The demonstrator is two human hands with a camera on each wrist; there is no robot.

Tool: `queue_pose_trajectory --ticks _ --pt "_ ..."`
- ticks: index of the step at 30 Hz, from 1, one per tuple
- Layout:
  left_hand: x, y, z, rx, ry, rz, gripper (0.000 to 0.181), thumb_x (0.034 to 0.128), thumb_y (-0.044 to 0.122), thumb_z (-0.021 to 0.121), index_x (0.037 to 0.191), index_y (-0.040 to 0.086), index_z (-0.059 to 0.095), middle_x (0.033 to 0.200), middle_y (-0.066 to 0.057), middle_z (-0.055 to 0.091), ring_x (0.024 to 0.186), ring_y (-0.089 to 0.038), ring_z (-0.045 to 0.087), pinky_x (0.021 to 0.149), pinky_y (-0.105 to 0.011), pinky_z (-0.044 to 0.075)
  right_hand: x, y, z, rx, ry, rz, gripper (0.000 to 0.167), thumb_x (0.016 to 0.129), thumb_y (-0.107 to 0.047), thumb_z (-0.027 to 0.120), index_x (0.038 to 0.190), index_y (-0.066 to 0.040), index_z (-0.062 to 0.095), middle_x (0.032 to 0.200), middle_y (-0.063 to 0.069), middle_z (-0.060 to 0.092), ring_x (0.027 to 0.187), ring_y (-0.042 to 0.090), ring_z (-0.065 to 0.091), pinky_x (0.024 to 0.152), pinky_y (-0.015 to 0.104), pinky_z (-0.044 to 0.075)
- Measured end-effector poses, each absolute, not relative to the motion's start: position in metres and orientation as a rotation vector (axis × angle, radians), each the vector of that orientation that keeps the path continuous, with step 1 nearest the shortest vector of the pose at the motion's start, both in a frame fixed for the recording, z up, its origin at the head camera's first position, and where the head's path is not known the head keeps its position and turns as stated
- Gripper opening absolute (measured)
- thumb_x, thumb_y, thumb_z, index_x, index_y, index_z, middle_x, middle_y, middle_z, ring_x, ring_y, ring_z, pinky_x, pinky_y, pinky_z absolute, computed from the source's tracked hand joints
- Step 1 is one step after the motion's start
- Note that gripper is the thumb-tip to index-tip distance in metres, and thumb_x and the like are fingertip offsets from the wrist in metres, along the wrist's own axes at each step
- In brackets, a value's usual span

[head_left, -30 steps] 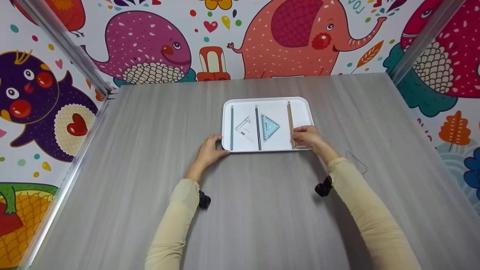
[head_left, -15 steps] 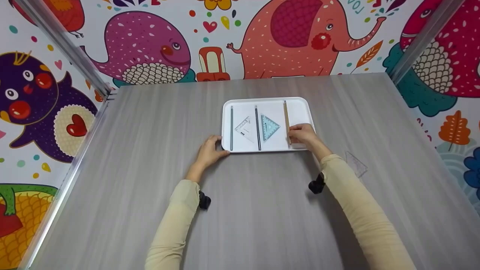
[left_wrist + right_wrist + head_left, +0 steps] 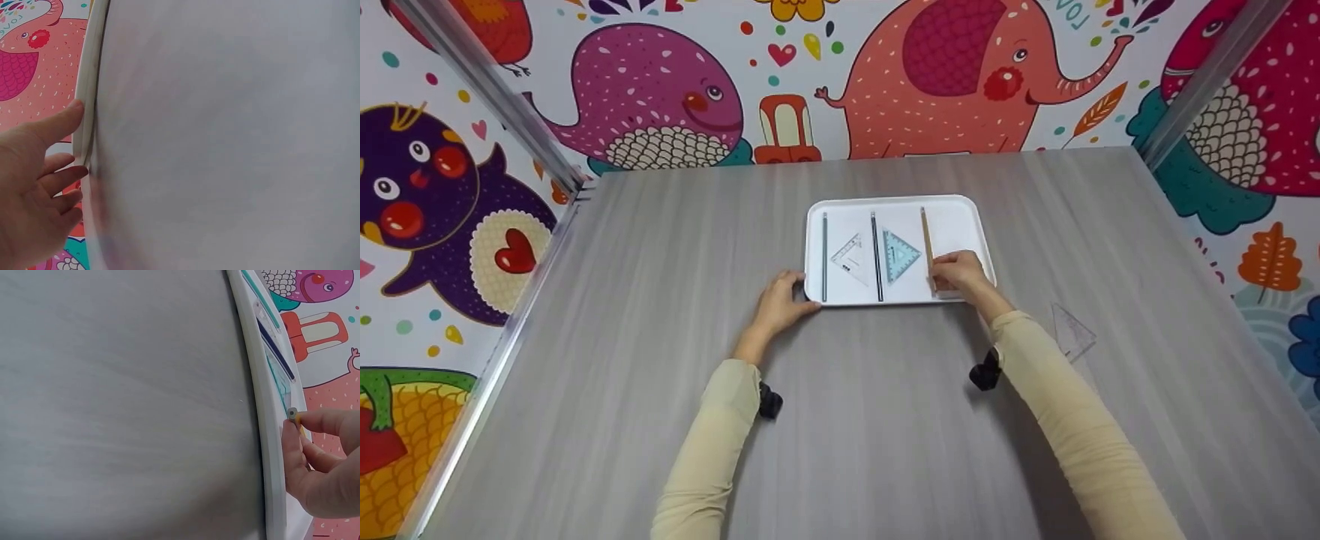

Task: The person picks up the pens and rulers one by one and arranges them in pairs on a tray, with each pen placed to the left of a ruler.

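Observation:
A white tray [image 3: 956, 225] lies on the table. My left hand [image 3: 777, 302] holds its near left corner, thumb on the near rim and fingers along the left side; the left wrist view shows the thumb [image 3: 66, 121] on the rim. With thumb and fingers, my right hand [image 3: 960, 271] pinches the near end of a yellow pencil [image 3: 926, 232] over the tray's right part. Its tip end shows in the right wrist view as a grey end [image 3: 292, 414]. To its left lie a blue set square [image 3: 901, 255], a dark pencil [image 3: 876, 255], a clear set square [image 3: 851, 256] and a green-grey pencil [image 3: 824, 259].
Another clear set square [image 3: 1071, 331] lies on the table [image 3: 675, 247], beside my right forearm. A wall [image 3: 802, 67] with painted animals stands behind the table, and metal posts [image 3: 502, 97] rise at both far corners.
My right hand has moved left over the tray, bringing the yellow pencil away from the right rim, closer to the blue set square. The left hand and tray have stayed nearly still.

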State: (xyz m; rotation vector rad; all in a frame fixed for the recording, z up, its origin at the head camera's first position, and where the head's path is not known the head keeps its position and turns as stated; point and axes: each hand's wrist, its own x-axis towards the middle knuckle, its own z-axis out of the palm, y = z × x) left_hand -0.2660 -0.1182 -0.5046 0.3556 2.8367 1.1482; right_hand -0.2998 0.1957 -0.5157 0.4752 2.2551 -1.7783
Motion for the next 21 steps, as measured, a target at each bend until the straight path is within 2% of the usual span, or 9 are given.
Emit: queue_pose_trajectory --ticks 4,5,7,8,11,14,17,21 --pt "-0.266 -0.118 -0.505 0.358 2.838 1.144 0.054 0.0730 0.015 0.075 0.117 -0.006 0.054 0.116 -0.021 0.054 0.112 -0.033 0.049 0.098 -0.041 0.037 -0.292 0.190 -0.507 0.444 2.400 -1.715 0.025 0.074 -0.002 0.065 0.096 0.010 0.062 0.081 0.014 0.063 0.056 0.010 0.057 0.055 0.023 0.053" --pt "-0.266 -0.119 -0.505 0.359 2.838 1.143 0.054 0.0730 0.016 0.075 0.117 -0.006 0.054 0.117 -0.021 0.053 0.112 -0.033 0.049 0.099 -0.041 0.036 -0.287 0.186 -0.499 0.473 2.463 -1.624 0.025 0.077 0.000 0.061 0.099 0.012 0.060 0.082 0.015 0.063 0.056 0.008 0.056 0.056 0.022 0.053" --pt "-0.266 -0.118 -0.505 0.362 2.836 1.145 0.054 0.0728 0.016 0.075 0.117 -0.006 0.054 0.118 -0.022 0.053 0.113 -0.034 0.048 0.099 -0.042 0.036 -0.277 0.180 -0.486 0.415 2.581 -1.549 0.022 0.077 0.001 0.059 0.095 0.012 0.061 0.078 0.013 0.064 0.050 0.004 0.053 0.049 0.016 0.048" --pt "-0.266 -0.118 -0.505 0.364 2.836 1.146 0.054 0.0727 0.015 0.076 0.117 -0.006 0.054 0.118 -0.022 0.053 0.113 -0.034 0.048 0.099 -0.041 0.036 -0.274 0.178 -0.484 0.396 2.652 -1.484 0.021 0.077 0.001 0.058 0.094 0.012 0.062 0.078 0.013 0.064 0.051 0.006 0.054 0.049 0.016 0.048" --pt "-0.266 -0.118 -0.505 0.365 2.842 1.139 0.054 0.0722 0.016 0.076 0.117 -0.006 0.055 0.117 -0.022 0.053 0.113 -0.034 0.049 0.099 -0.041 0.036 -0.270 0.174 -0.483 0.300 2.837 -1.348 0.019 0.074 0.001 0.056 0.088 0.011 0.064 0.075 0.014 0.064 0.059 0.015 0.058 0.056 0.023 0.049" --pt "-0.266 -0.118 -0.505 0.365 2.851 1.123 0.054 0.0719 0.016 0.076 0.116 -0.006 0.055 0.117 -0.021 0.054 0.112 -0.033 0.049 0.098 -0.040 0.037 -0.272 0.173 -0.487 0.262 2.971 -1.219 0.022 0.074 0.000 0.055 0.090 0.011 0.066 0.082 0.020 0.065 0.076 0.030 0.061 0.070 0.037 0.051" --pt "-0.267 -0.118 -0.504 0.366 2.858 1.112 0.054 0.0717 0.017 0.077 0.116 -0.006 0.056 0.118 -0.021 0.054 0.114 -0.033 0.048 0.099 -0.041 0.036 -0.271 0.172 -0.487 0.241 3.016 -1.195 0.023 0.073 0.000 0.054 0.090 0.012 0.066 0.083 0.022 0.065 0.078 0.032 0.061 0.072 0.041 0.051" --pt "-0.268 -0.118 -0.504 0.377 2.855 1.119 0.053 0.0715 0.016 0.077 0.115 -0.006 0.056 0.118 -0.021 0.054 0.114 -0.033 0.048 0.100 -0.040 0.036 -0.270 0.170 -0.487 0.257 3.042 -1.158 0.017 0.072 -0.001 0.056 0.081 0.008 0.066 0.073 0.015 0.062 0.072 0.027 0.056 0.068 0.040 0.048"
